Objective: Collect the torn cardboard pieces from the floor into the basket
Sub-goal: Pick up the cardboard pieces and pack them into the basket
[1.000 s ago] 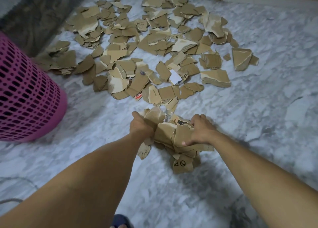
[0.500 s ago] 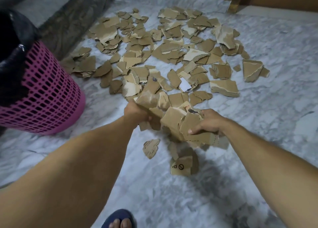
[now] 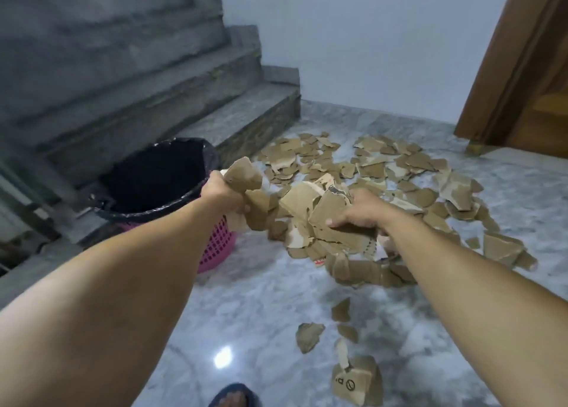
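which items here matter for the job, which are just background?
Job:
- left hand and right hand gripping a cardboard bundle
- pink basket with black liner
- scattered cardboard pieces on floor

Background:
- stairs
- wooden door
- slipper

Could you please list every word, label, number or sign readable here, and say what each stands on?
"P" or "D", seen rotated, beside a crossed-circle sign: on the printed cardboard piece on the floor nearest the camera.
Red print on a scrap below the held bundle: too blurred to read.
Nothing readable on the basket.
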Available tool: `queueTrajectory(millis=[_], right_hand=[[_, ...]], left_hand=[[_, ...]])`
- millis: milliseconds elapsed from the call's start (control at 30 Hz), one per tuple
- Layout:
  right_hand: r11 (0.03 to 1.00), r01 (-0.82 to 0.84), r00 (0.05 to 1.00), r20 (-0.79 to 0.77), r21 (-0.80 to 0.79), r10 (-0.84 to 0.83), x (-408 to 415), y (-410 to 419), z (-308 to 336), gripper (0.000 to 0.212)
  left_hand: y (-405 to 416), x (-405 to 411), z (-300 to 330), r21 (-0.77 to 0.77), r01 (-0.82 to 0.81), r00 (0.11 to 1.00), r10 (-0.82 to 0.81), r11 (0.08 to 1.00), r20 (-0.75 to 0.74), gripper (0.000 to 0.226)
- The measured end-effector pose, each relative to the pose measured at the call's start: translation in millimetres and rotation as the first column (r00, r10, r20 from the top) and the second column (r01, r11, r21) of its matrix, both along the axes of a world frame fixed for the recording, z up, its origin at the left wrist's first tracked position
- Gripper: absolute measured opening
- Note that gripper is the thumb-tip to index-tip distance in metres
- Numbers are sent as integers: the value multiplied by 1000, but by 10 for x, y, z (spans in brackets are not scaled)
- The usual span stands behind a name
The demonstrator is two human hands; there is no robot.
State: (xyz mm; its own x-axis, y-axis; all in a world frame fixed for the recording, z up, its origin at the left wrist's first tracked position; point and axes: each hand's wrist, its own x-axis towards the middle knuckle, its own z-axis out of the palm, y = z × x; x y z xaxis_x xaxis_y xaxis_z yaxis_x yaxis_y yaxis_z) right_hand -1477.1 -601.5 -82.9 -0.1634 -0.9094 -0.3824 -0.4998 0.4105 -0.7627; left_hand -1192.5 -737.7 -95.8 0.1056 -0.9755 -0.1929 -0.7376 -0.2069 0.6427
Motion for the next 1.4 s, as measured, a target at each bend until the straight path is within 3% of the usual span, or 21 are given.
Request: queueTrajectory(millis=[100, 200, 267, 300, 333, 400, 533, 600, 667, 733, 833, 933, 1133, 1200, 1300, 1400], right_hand=[[995, -66, 997, -32, -74, 64, 420, -423, 392, 71], [984, -108, 993, -57, -143, 100, 872, -856, 717, 58], [977, -110, 993, -61, -180, 100, 1227, -1138, 866, 49], [973, -110, 993, -68, -204, 98, 1383, -1266, 900, 43], [970, -119, 992, -69, -213, 107, 1592, -1440, 922, 36], [968, -138, 990, -70, -208, 126, 1934, -1727, 905, 22], [970, -131, 991, -18, -203, 130, 2495, -2231, 664, 20], [972, -120, 992, 9, -200, 125, 2706, -2412, 482, 20], [975, -132, 987, 70, -178, 146, 2858, -2542, 277, 20], [975, -106, 979, 154, -194, 137, 2905, -2604, 131, 24], [973, -24, 966, 246, -228, 82, 2804, -2621, 18, 37], [975, 55, 917, 397, -217, 37, 2534, -2464, 60, 24], [988, -23, 964, 259, -152, 63, 1625, -1895, 49, 2], [995, -52, 977, 200, -87, 68, 1301, -1692, -10, 5], [996, -90, 987, 138, 13, 87, 815, -1404, -193, 7], [990, -95, 992, 93, 103, 86, 405, -1163, -491, 11]], left_hand=[[-427, 590, 211, -57, -98, 994, 94, 994, -63, 74], [-281, 853, 786, -95, -199, 974, 186, 975, -128, 67], [-227, 1028, 1045, -61, -283, 946, 269, 957, -179, 31], [-227, 1089, 1093, -61, -323, 941, 313, 945, -128, 22], [-319, 1228, 1085, -40, -331, 939, 324, 943, -118, 25], [-527, 1399, 1037, -23, -414, 885, 396, 910, -245, 56], [-763, 1679, 815, -7, -361, 925, 357, 933, -127, 81], [-854, 1789, 639, 34, -358, 925, 360, 933, -126, 73], [-889, 1850, 465, 72, -334, 936, 340, 940, -95, 49], [-881, 1858, 351, 121, -314, 945, 321, 942, -52, 45], [-859, 1813, 256, 83, -314, 949, 314, 946, 19, 53], [-788, 1614, 317, -25, -301, 952, 302, 953, 43, 47], [-542, 722, 447, -262, -145, 987, 158, 954, 31, 27], [-384, 399, 419, -293, -58, 996, 77, 954, 54, 18], [-112, -70, 275, -220, 91, 992, -69, 971, 102, 16], [102, -437, -73, 10, 247, 949, -245, 969, 198, 23]])
